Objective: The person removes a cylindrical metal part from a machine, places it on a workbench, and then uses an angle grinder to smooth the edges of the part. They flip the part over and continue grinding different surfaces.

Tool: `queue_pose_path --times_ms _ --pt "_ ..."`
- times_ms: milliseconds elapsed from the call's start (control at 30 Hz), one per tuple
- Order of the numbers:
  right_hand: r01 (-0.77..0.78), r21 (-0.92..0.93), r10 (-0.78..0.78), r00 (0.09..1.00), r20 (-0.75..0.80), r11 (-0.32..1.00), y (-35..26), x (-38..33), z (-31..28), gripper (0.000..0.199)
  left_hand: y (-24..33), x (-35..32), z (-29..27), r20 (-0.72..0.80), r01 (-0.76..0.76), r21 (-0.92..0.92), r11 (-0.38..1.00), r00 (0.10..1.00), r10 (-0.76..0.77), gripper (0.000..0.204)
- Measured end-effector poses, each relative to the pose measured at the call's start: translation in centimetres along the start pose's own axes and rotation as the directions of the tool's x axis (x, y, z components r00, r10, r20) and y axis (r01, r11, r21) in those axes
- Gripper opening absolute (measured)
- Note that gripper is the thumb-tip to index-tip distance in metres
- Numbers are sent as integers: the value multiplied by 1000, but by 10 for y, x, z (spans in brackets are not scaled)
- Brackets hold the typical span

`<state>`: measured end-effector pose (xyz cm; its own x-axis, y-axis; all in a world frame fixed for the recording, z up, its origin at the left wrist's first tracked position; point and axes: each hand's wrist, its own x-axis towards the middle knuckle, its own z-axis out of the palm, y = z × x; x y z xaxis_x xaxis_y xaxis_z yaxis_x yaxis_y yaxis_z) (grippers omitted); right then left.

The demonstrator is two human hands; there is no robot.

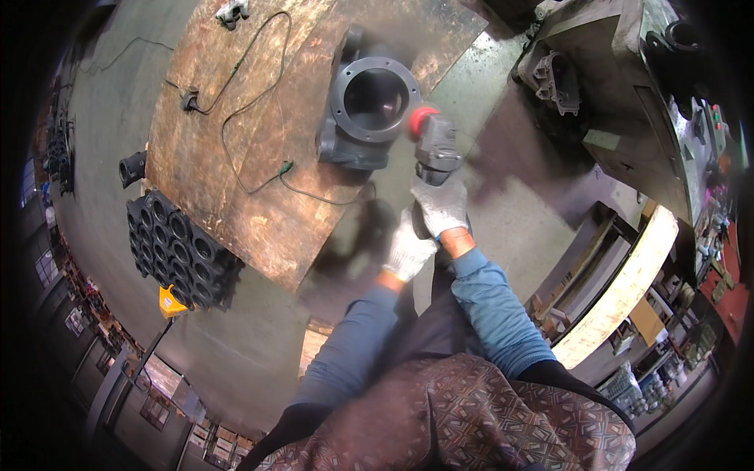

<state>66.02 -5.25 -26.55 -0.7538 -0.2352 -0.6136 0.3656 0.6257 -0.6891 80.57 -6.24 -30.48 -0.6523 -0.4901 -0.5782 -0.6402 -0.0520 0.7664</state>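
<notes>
Clasped in my knit-gloved right hand (442,202), the grinder (438,147) points its blurred red disc (422,122) beside the dark metal casting (353,151); my left hand (409,249) grips its rear end. On the scarred wooden board (263,196), the casting's round, drilled flange (339,102) rings a shadowed bore (377,102).

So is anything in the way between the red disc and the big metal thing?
Nothing that I can see: the red disc on the tool in the right grip sits right beside the metal thing. Whether they touch isn't clear. The cord lies mostly left.
</notes>
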Motion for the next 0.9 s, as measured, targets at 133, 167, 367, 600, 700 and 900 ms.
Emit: queue_pose_path --times_ms 133,167,367,600,700,900 --pt "-199 -183 211 976 48 963 11 -3 -16 83 9 -16 10 140 75 120 990 986 -91 99" --pt "-174 -131 181 982 49 976 12 -7 -18 84 9 -21 10 100 57 60 997 993 -63 99" --pt "-45 5 44 994 99 999 -6 -12 -14 76 17 -21 2 9 43 -82 996 999 -42 87" --pt "-18 -43 23 992 128 999 -54 40 -16 59 42 38 -7 -69 -77 55 996 994 81 67" --pt "17 54 -23 994 106 998 -51 29 -23 57 38 26 -2 -77 -56 -20 998 996 54 73" --pt "14 3 -14 997 77 1000 -52 23 -13 62 38 26 -9 -26 -53 71 996 998 55 75"
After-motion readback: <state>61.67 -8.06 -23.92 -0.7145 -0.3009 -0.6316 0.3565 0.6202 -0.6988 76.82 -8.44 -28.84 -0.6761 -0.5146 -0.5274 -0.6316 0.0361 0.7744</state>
